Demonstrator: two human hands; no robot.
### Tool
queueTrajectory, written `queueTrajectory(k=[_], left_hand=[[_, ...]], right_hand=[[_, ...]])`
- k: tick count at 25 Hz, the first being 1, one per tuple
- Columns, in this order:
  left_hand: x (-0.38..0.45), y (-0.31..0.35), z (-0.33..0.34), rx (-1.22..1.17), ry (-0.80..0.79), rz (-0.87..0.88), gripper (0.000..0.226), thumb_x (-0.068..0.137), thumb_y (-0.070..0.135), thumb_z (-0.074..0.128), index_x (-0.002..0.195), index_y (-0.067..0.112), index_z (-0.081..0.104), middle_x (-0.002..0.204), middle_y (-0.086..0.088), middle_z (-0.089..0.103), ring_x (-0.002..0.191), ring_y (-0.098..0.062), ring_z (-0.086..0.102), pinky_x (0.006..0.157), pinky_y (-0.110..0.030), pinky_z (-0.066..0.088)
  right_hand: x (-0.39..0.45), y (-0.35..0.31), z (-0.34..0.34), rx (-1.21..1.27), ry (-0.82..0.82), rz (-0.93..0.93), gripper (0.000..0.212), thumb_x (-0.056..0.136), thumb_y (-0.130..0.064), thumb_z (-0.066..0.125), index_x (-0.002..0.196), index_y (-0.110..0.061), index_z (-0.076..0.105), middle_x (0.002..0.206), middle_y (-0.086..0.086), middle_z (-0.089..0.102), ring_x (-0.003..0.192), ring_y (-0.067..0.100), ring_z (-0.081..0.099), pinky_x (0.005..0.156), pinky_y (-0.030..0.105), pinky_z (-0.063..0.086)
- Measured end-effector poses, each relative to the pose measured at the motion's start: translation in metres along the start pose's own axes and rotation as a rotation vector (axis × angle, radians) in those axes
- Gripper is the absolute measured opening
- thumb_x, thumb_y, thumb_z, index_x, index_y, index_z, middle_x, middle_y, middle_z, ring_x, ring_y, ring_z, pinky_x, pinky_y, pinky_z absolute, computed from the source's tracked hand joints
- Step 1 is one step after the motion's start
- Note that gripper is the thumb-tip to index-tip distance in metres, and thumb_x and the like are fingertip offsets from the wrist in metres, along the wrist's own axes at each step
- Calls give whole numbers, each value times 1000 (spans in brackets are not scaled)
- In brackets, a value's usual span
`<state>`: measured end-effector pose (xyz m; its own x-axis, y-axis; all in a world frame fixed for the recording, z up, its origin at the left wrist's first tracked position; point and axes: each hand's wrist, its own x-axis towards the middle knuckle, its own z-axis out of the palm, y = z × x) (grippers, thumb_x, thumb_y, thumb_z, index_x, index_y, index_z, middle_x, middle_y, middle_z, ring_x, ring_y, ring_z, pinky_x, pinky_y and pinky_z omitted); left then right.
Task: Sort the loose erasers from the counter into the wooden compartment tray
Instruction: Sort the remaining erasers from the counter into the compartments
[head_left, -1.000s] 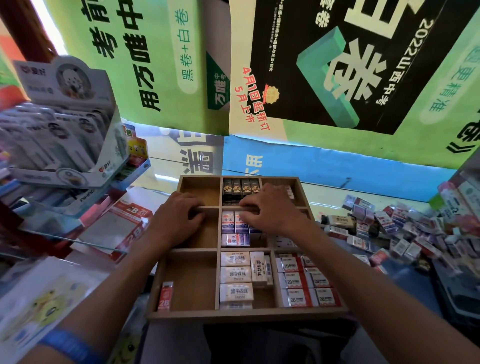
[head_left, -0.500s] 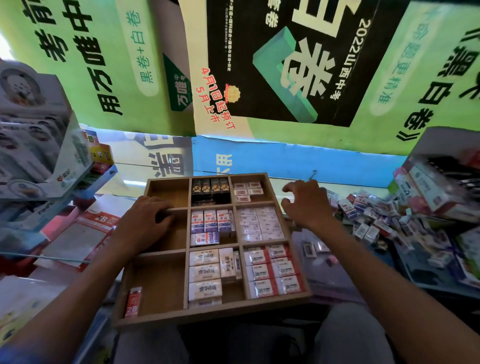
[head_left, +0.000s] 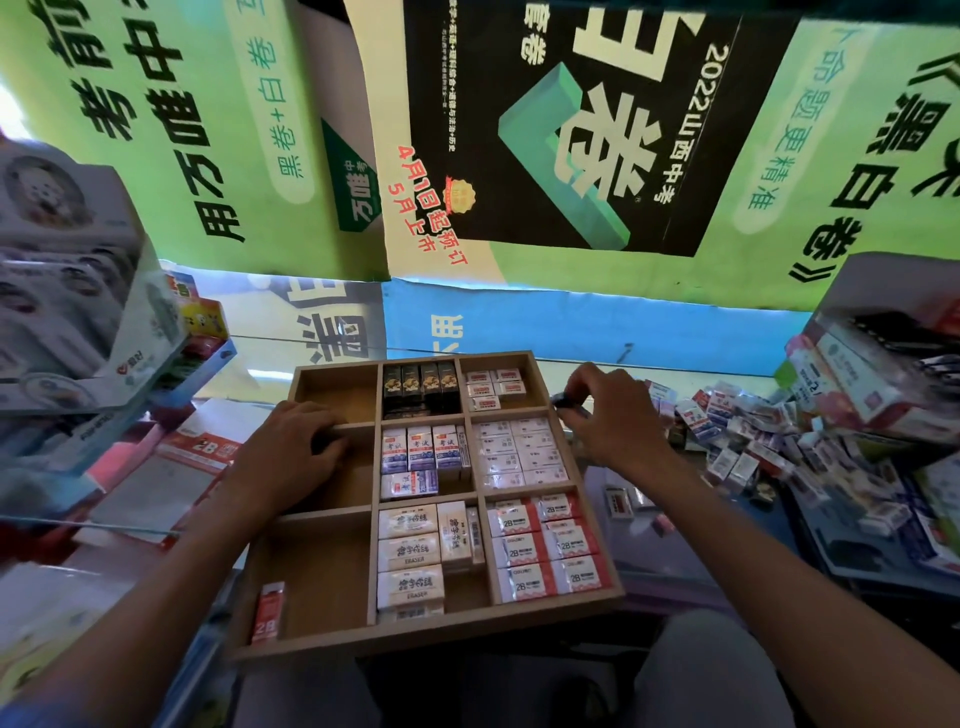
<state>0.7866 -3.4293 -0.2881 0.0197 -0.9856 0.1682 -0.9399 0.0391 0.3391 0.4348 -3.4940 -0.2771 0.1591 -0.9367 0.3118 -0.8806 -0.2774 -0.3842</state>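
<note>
The wooden compartment tray (head_left: 415, 642) sits in front of me on the glass counter. Its cells hold black erasers (head_left: 421, 387), blue-and-white erasers (head_left: 421, 452), cream erasers (head_left: 410, 551) and red 2B erasers (head_left: 550, 545). A single red 2B eraser (head_left: 269, 613) stands in the lower left cell. My left hand (head_left: 296, 441) curls its fingers over the divider of the left column. My right hand (head_left: 608, 415) is just outside the tray's right wall and pinches a small dark eraser (head_left: 563, 401). The pile of loose erasers (head_left: 737, 431) lies further right.
A few stray erasers (head_left: 618, 501) lie on the glass beside the tray. A stacked display box (head_left: 78, 312) and red 2B packs (head_left: 208, 452) crowd the left. More stationery boxes (head_left: 857, 374) stand at the right. Posters hang behind.
My right hand left the tray's middle cells, moved right past the tray wall and now pinches a dark eraser. My left hand stayed on the divider. The view shifted right.
</note>
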Motion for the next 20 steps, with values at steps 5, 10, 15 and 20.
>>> queueTrajectory(k=[5, 10, 15, 20], left_hand=[[0, -1, 1, -11, 3, 6, 26, 90, 24, 67, 114, 13, 68, 123, -8, 64, 118, -25, 53, 94, -39, 46], [-1, 0, 0, -23, 16, 4, 27, 89, 24, 67, 114, 13, 68, 121, -8, 64, 116, -24, 54, 94, -39, 46], [-2, 2, -1, -20, 23, 7, 25, 90, 25, 66, 113, 14, 68, 122, -7, 64, 117, -22, 52, 94, -35, 44], [-5, 3, -2, -44, 23, -1, 24, 91, 26, 65, 113, 16, 67, 125, -5, 62, 121, -21, 50, 96, -34, 42]], right_hand=[[1, -24, -6, 193, 58, -196, 16, 85, -23, 72, 94, -24, 58, 90, -9, 62, 74, 9, 58, 63, 28, 45], [3, -37, -2, 234, -12, -239, 33, 80, -6, 71, 110, -19, 60, 95, -4, 62, 84, 15, 59, 71, 30, 50], [14, -59, 6, 293, -35, -247, 23, 80, -6, 71, 99, -17, 68, 92, -2, 70, 84, 17, 64, 77, 38, 54], [35, -118, 35, 192, -248, -349, 14, 84, -9, 69, 96, -14, 73, 98, 3, 70, 90, 16, 61, 84, 36, 51]])
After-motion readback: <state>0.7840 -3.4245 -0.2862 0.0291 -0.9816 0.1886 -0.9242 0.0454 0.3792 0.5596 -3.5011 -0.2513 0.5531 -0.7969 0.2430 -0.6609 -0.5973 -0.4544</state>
